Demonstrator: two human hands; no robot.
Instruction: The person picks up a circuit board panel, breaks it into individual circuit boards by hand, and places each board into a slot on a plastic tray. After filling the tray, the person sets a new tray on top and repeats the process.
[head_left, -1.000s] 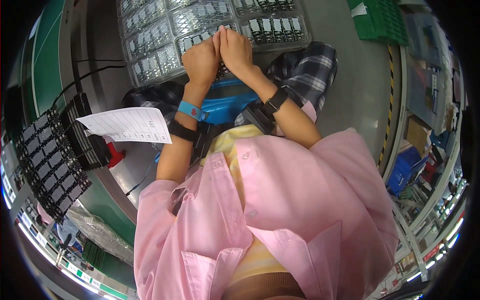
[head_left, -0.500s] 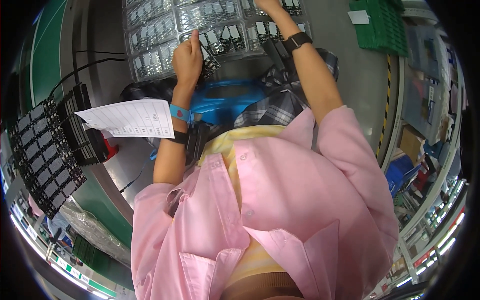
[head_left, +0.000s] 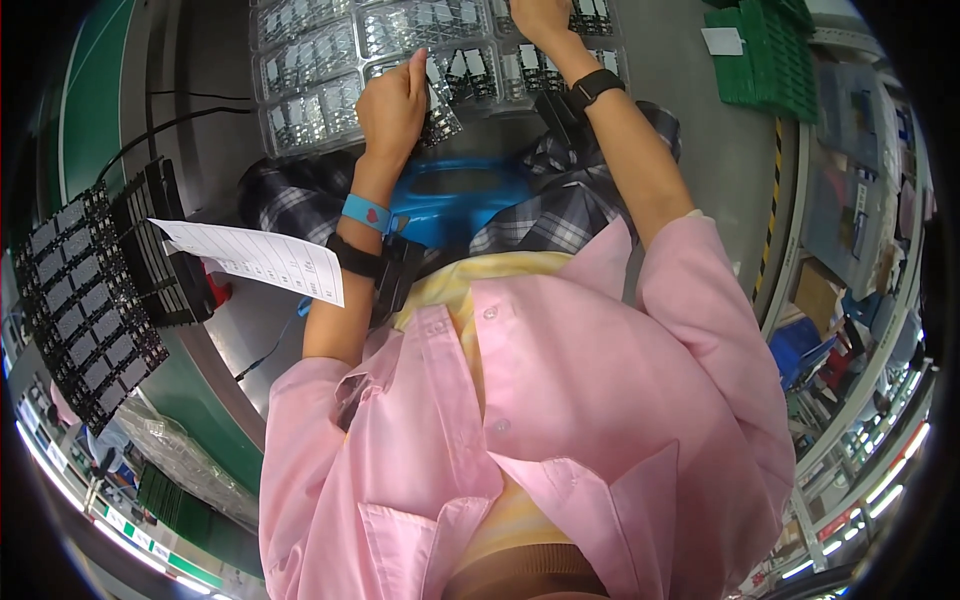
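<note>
My left hand is closed round small black circuit boards that stick out on its right side, thumb pointing up. It is at the near edge of a clear plastic tray, whose compartments hold rows of similar small boards with pale patches. Over the tray's right part is my right hand, cut off by the upper picture edge. Its fingers are mostly hidden, so I cannot make out whether it holds anything.
A blue stool is below the tray. To the left stand a large black board panel, a black rack and a printed paper sheet beside my left forearm. Green crates are at the far right.
My left hand has moved right and slightly away from me with the boards. My right hand has come slightly nearer, so more of it shows. The paper sheet has tilted.
</note>
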